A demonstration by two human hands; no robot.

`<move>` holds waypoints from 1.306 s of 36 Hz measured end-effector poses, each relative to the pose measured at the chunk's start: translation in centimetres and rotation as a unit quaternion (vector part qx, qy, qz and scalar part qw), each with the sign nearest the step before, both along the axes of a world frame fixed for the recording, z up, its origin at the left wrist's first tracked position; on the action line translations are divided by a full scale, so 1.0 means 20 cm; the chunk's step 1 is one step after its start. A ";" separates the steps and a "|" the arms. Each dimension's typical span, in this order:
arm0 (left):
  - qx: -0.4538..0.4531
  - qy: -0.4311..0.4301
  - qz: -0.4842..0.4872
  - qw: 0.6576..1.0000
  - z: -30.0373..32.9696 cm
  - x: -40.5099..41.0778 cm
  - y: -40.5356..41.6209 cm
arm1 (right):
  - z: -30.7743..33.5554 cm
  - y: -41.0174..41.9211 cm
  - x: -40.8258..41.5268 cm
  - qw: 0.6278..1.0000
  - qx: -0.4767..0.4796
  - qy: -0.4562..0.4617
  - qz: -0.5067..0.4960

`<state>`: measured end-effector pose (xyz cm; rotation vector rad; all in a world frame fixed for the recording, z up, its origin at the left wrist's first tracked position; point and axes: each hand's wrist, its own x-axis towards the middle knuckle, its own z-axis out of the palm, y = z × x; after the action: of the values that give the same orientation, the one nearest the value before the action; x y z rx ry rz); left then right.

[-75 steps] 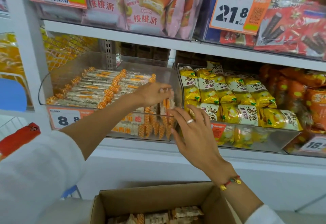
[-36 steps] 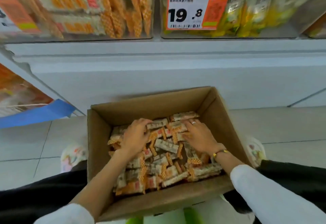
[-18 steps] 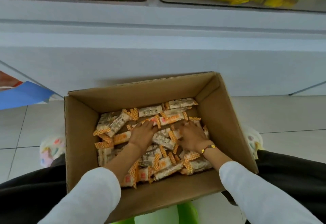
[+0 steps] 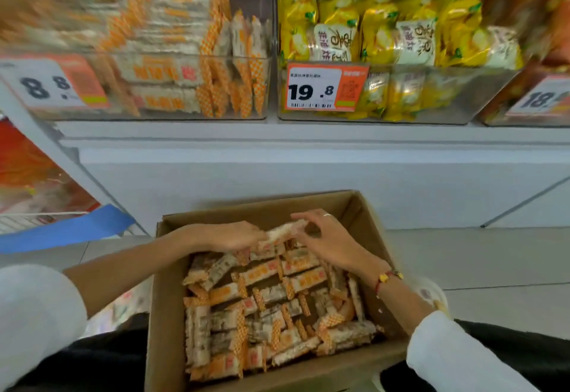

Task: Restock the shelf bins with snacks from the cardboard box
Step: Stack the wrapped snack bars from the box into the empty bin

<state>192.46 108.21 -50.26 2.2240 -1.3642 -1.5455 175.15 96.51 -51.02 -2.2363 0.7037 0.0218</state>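
While both my hands pinch one snack bar (image 4: 283, 232) over the cardboard box (image 4: 168, 283), left hand (image 4: 234, 235) and right hand (image 4: 331, 242) at either end, its length runs across between them; the matching bin (image 4: 185, 114) sits above, nearer my left.

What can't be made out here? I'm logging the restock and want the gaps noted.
- Head view: the snack bars held between left hand and right hand are motion-blurred; their count is unclear.
- Left bin: its far contents are smeared.
- Right price tag: cut off by the frame edge.
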 end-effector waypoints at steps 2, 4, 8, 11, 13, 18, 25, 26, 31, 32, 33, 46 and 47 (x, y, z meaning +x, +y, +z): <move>-0.027 -0.012 -0.001 1.000 0.19 0.01 0.02 | 0.15 0.01 0.01 0.999 -0.011 -0.024 0.022; -0.074 -0.060 -0.008 0.995 0.35 0.04 0.05 | 0.29 0.03 0.03 0.998 -0.019 -0.049 0.032; -0.186 -0.082 0.023 0.979 0.64 0.11 0.08 | 0.53 0.08 0.07 0.990 0.005 -0.135 0.024; -0.290 -0.053 0.114 0.949 0.83 0.17 0.09 | 0.69 0.09 0.09 0.980 -0.008 -0.199 0.017; -0.363 -0.092 0.153 0.914 0.91 0.20 0.10 | 0.79 0.08 0.11 0.970 -0.037 -0.238 0.013; -0.508 -0.239 0.196 0.804 0.97 0.31 0.08 | 0.96 0.03 0.18 0.935 -0.101 -0.337 -0.049; -0.422 -0.481 0.106 0.761 0.89 0.47 -0.06 | 1.10 -0.03 0.34 0.902 -0.204 -0.352 -0.145; -0.420 -0.482 0.102 0.762 0.88 0.47 -0.09 | 1.11 -0.03 0.38 0.902 -0.209 -0.348 -0.148; -0.380 -0.475 0.092 0.789 0.91 0.50 -0.14 | 1.16 -0.02 0.54 0.906 -0.240 -0.316 -0.149; -0.368 -0.490 0.095 0.785 0.93 0.51 -0.14 | 1.17 -0.01 0.56 0.905 -0.246 -0.315 -0.149; -0.353 -0.512 0.093 0.777 0.95 0.51 -0.14 | 1.18 -0.01 0.58 0.903 -0.251 -0.315 -0.149; -0.353 -0.394 0.064 0.846 0.93 0.58 -0.17 | 1.14 -0.01 0.75 0.901 -0.264 -0.308 -0.157; -0.350 -0.392 0.060 0.849 0.93 0.58 -0.16 | 1.13 0.00 0.79 0.901 -0.267 -0.303 -0.158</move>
<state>204.11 104.98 -31.69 2.3723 -1.5357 0.0435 190.86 96.50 -28.36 -2.3882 0.7617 -1.1006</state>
